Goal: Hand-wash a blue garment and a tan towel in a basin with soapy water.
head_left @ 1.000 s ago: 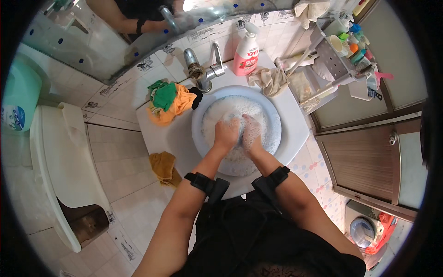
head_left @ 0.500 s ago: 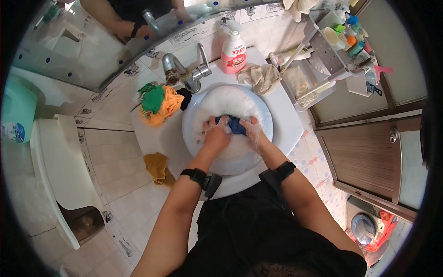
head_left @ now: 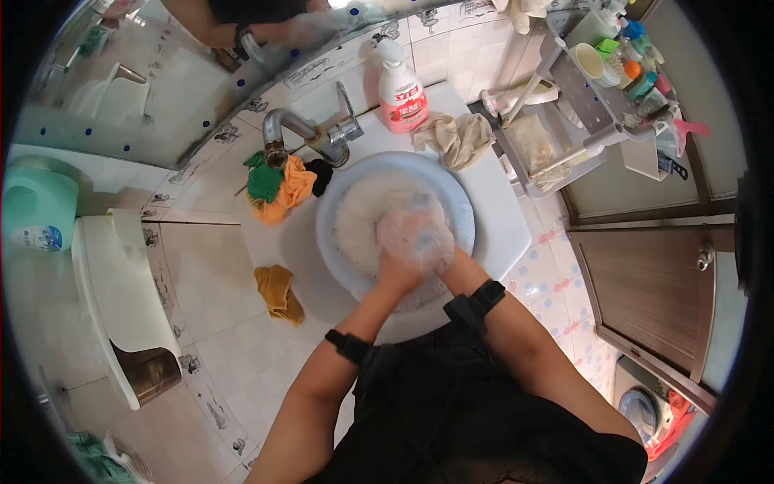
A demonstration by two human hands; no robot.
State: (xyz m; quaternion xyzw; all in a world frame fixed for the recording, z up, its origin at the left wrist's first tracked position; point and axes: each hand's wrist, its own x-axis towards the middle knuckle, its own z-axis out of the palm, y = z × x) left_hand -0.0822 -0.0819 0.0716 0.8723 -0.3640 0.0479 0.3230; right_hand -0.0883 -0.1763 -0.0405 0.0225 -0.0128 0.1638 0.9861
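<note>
Both hands are pressed together over a light blue basin [head_left: 463, 187] full of white suds [head_left: 363, 202]. My left hand [head_left: 400, 252] and my right hand [head_left: 435, 248] are closed around a foam-covered blue cloth [head_left: 422, 237]. Motion blur and lather smear the fingers and hide most of the cloth, so its kind does not show. The basin sits at the white sink counter [head_left: 504, 218], below a metal faucet [head_left: 310, 137] that is turned to the left of it.
Left of the basin lie a green cloth [head_left: 264, 182], an orange cloth [head_left: 282, 198], a black cloth [head_left: 321, 176] and a mustard cloth [head_left: 278, 294]. Behind stand a pink-and-white pump bottle [head_left: 402, 101] and a beige cloth [head_left: 455, 141]. A grey shelf rack [head_left: 576, 93] is at right.
My hands have come together and drawn nearer to me, lifting the blue cloth out of the suds. Before, they were apart on it in the foam. The view has shifted slightly.
</note>
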